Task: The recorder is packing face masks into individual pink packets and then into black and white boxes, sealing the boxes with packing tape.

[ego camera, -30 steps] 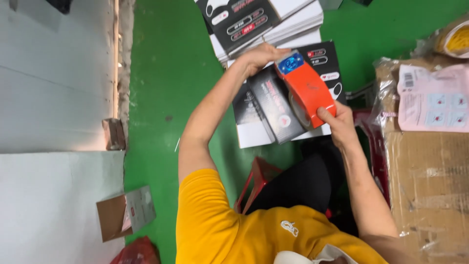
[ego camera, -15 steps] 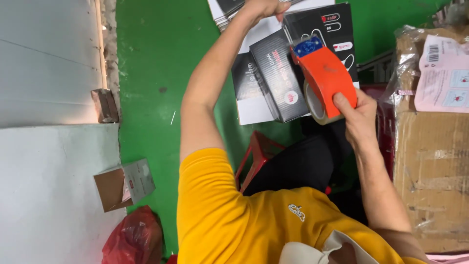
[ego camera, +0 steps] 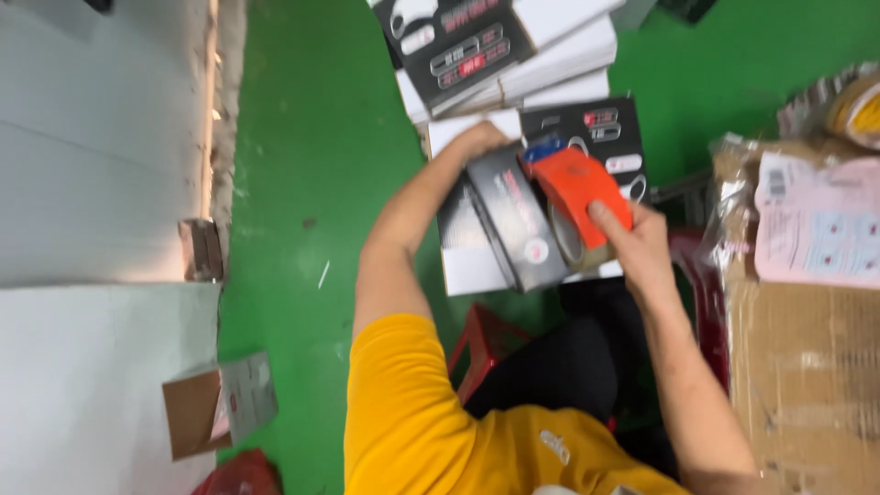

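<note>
My left hand grips the far end of a black and white carton that lies tilted over my lap. My right hand is closed on an orange tape dispenser with a blue end. The dispenser is pressed against the carton's right side. More flat cartons of the same kind lie under it on the green floor.
A stack of flat black and white cartons lies ahead. At the right stands a big cardboard box with a pink label and a tape roll. A red stool is under me. White panels and a small open box are on the left.
The orange dispenser has come back down along the carton toward me. My left hand stays on the carton's far end. The view has shifted down a little.
</note>
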